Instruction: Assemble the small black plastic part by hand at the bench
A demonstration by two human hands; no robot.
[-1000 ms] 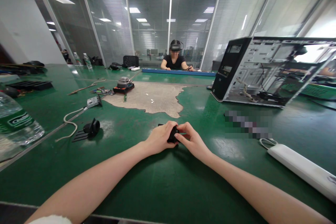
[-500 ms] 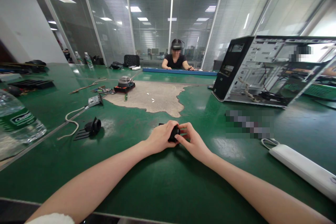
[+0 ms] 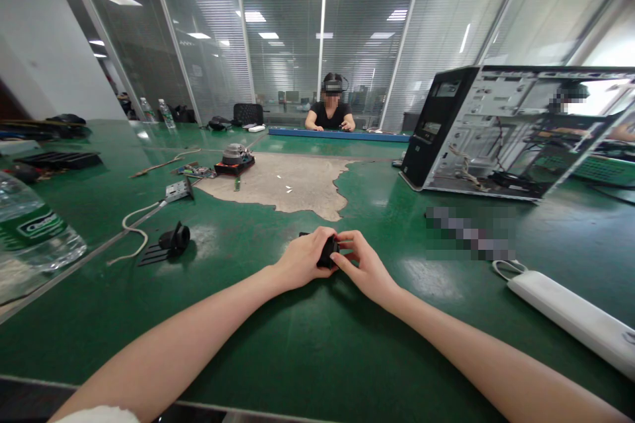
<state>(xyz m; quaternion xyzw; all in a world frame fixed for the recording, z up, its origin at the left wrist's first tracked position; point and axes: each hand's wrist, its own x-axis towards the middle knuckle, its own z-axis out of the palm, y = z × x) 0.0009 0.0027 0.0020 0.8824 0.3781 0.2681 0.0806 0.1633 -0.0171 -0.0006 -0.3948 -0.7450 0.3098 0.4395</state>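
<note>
A small black part is held low over the green table, straight in front of me. My left hand wraps around it from the left, covering most of it. From the other side, my right hand pinches its right end between thumb and fingertips. A dark edge of it sticks out beyond my left hand's knuckles. Its exact kind is hidden by the fingers. Off to the left lies a black plastic piece with a round collar and flat prongs.
An opened computer case stands at right, near a white power strip. A water bottle is at left. Beyond are a metal bracket, a heatsink fan on a bare patch, and a person across the table.
Both my hands stay in nearly the same place around the black part, with only slight finger movement. The person across the table has drawn one hand inward.
</note>
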